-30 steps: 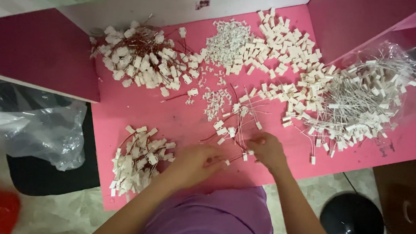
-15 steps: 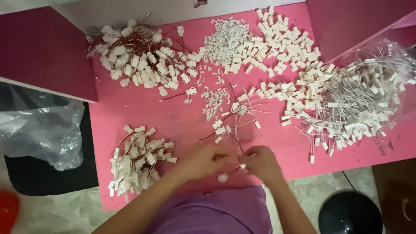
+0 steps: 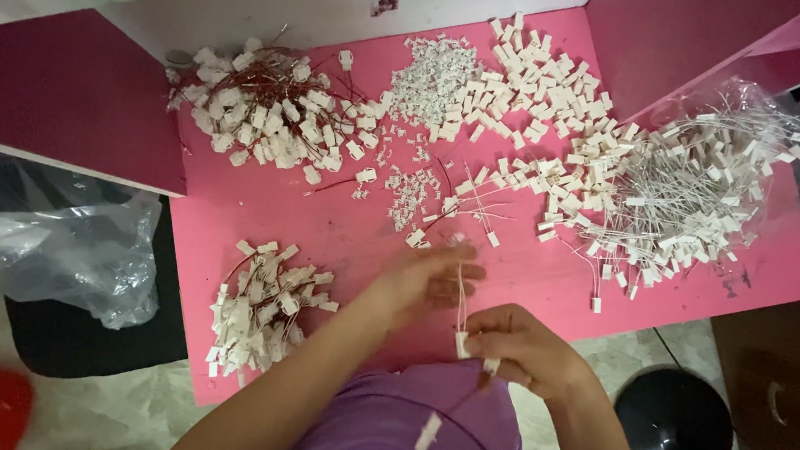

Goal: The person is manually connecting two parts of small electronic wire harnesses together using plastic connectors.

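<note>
Pinching a wire (image 3: pixel 461 293) near the table (image 3: pixel 228 210) front edge, left hand (image 3: pixel 424 285) | right hand (image 3: pixel 520 346) fingers clamped its plug (image 3: pixel 462 344) | slip risked dropping the dangling plug (image 3: pixel 427 435).

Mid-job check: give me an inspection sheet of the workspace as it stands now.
Surface: pink tabletop, bare patches between heaps.
Job's things: thin wired piece with small white connector, pinched between both hands; a white connector dangles below on a wire.
Clutter: heap of red-wired connectors; small pile at near left; loose white housings; white-wired bundle on clear plastic.
Grippers: left hand and right hand both closed on the piece.
Cables: dark cord on the floor.
Surroundings: plastic bag, black round stool, tiled floor.
</note>
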